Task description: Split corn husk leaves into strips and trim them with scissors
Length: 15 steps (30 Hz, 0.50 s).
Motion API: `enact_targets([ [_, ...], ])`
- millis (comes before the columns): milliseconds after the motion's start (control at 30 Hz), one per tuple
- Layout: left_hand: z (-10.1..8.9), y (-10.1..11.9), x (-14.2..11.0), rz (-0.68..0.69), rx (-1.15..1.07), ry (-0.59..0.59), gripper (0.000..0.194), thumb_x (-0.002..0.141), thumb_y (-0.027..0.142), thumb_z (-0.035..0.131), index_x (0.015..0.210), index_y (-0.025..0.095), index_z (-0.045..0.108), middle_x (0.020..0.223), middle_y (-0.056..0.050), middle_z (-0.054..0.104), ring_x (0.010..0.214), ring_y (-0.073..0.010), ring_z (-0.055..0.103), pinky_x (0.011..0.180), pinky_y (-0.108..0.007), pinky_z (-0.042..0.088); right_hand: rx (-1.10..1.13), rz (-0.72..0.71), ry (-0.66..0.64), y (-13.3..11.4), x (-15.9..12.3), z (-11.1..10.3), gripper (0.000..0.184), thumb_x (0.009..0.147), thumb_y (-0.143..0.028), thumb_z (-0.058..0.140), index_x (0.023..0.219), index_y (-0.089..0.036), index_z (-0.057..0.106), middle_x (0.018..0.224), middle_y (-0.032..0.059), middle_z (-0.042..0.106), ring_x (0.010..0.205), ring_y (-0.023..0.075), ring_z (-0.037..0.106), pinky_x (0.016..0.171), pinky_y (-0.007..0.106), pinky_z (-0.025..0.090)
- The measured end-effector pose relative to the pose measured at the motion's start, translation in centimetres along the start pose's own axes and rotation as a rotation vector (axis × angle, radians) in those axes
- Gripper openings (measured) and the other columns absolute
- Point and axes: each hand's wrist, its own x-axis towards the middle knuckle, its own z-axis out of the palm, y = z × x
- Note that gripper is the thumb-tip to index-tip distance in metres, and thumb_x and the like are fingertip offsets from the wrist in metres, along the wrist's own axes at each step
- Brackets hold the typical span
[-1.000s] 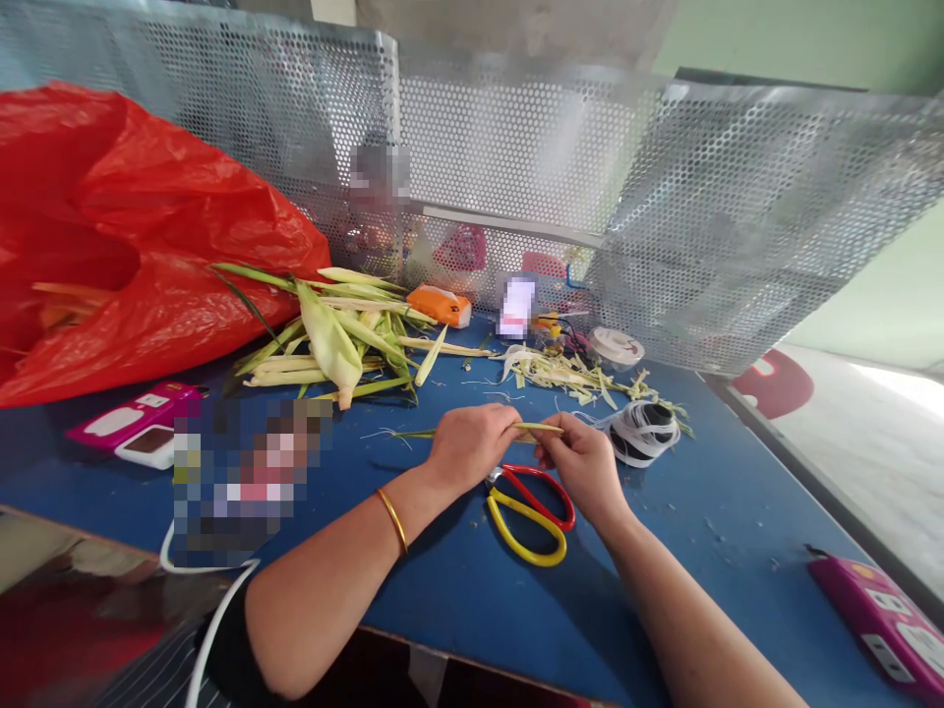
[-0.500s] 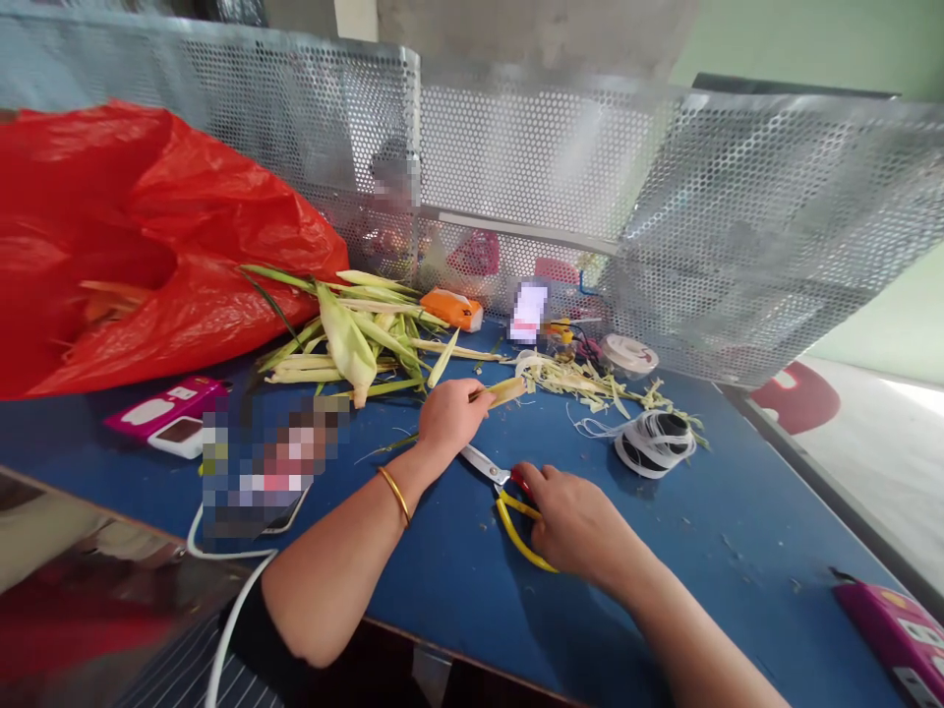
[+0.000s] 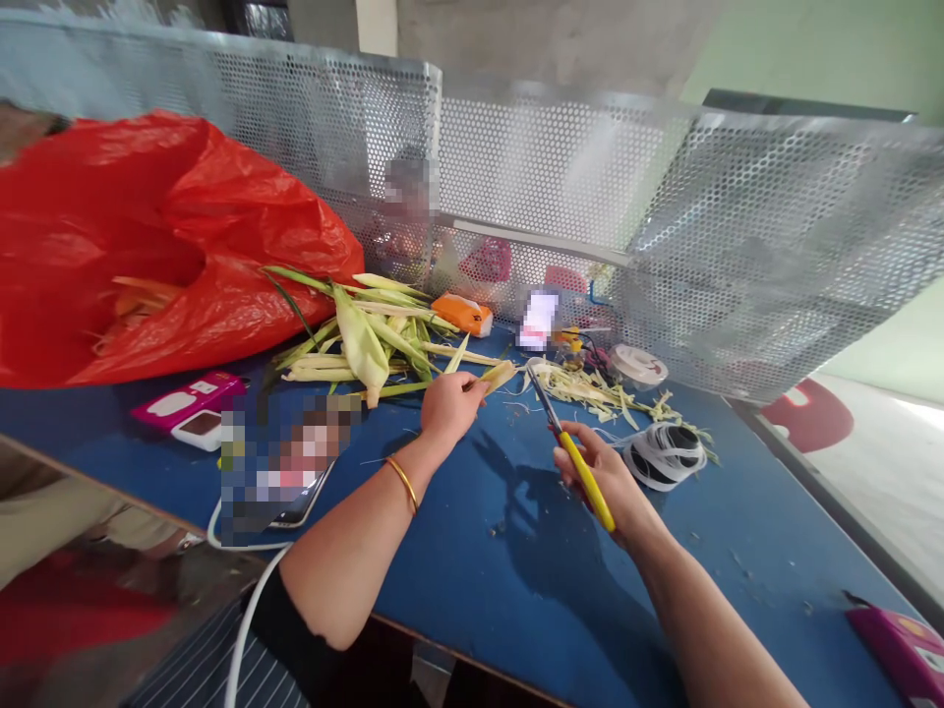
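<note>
Between the closed fingers of my left hand is a pale corn husk strip, its wide end pointing right. My right hand grips a pair of scissors with yellow-coated handles. The scissor blades point up and away, their tips near the end of the husk strip and apart from it. Behind my left hand lies a pile of green and cream corn husks. Cut husk scraps are strewn beyond the scissors. A spool of white thread stands just right of my right hand.
A big red plastic bag bulges at the left. Nearby are a magenta box and a phone with a white cable. An orange tissue pack, a lit phone and a tape roll stand before the perforated metal screen.
My right hand has lifted the scissors off the table and swung them so the blades point away instead of toward my left hand. My left hand still holds the husk strip.
</note>
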Motion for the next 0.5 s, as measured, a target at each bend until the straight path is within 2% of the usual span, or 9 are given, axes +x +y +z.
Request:
enact_targets([
  [200,0.5,0.0,-0.3,0.002,0.024,-0.012,0.025,0.083,0.038,0.058,0.07,0.02,0.07,0.063,-0.002,0.07,0.051,-0.0144,0.058,0.051,-0.024,0.035,-0.176,-0.135,-0.029,0.0,-0.4,0.3,0.056,0.066,-0.051,0.076,0.109,-0.02,0.057,0.063,-0.0084,0.044,0.053,0.009,0.037,0.046,0.022,0.029],
  [300,1.0,-0.2,-0.4,0.015,0.026,-0.046,0.025,0.083,0.038,0.058,0.07,0.02,0.071,0.062,-0.002,0.069,0.051,-0.0145,0.058,0.051,-0.025,0.035,-0.215,-0.13,-0.035,0.1,-0.3,0.5,0.057,0.065,-0.055,0.075,0.108,-0.021,0.057,0.062,-0.0088,0.042,0.054,0.01,0.037,0.048,0.023,0.028],
  [500,2.1,-0.7,-0.4,-0.002,-0.07,-0.167,0.025,0.082,0.037,0.058,0.071,0.02,0.071,0.063,-0.001,0.069,0.045,-0.0115,0.054,0.049,-0.024,0.037,-0.139,-0.093,-0.028,0.8,-0.1,0.7,0.053,0.068,-0.055,0.073,0.107,-0.022,0.057,0.058,-0.0103,0.039,0.049,0.0086,0.034,0.044,0.022,0.025],
])
